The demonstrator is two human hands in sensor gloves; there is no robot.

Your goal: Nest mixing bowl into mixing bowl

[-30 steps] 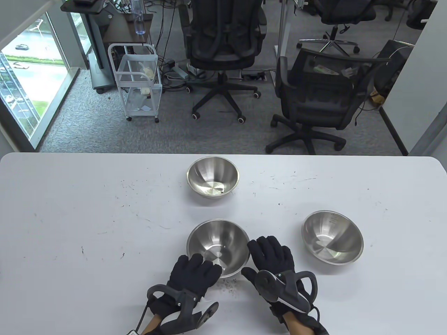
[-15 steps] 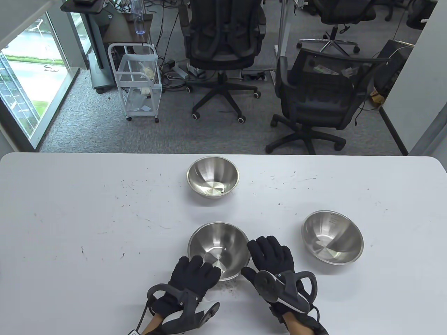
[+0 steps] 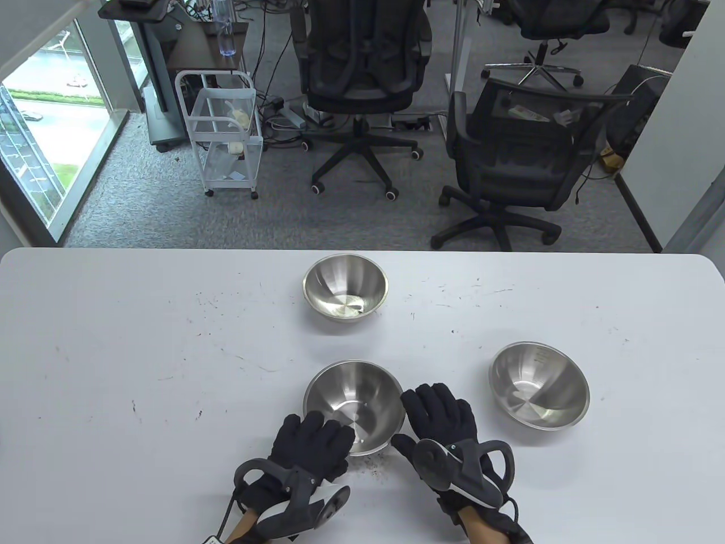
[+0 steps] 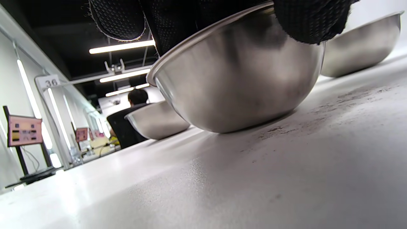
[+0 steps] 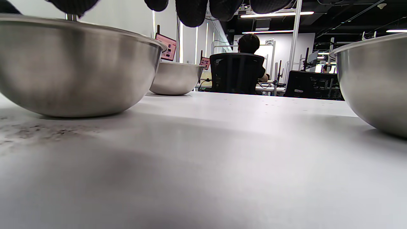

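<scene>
Right now my left hand (image 3: 308, 445) is gripping the near mixing bowl (image 3: 354, 405) at its near-left rim; in the left wrist view my fingers (image 4: 313, 22) are curling over the edge, so it looks like a rim pinch. My right hand (image 3: 444, 425) is lying flat and open on the table (image 3: 141, 351) just beside the bowl's right flank, and I cannot tell whether it is actually touching the metal.

I am judging the slip to be the main risk: I am holding polished steel through a knit glove, at one point of the rim only, so the bowl may be tipping away from me as it lifts, or swinging and clanging against whichever bowl I aim for. If it is coming down tilted, its rim could be catching the other's rim and skating it across the table.

Two other steel bowls are standing apart: the far bowl (image 3: 345, 294) straight ahead and the right bowl (image 3: 539, 385) well off to the side. Nothing is lying between them, only scuffs and dark crumbs near my hands.
</scene>
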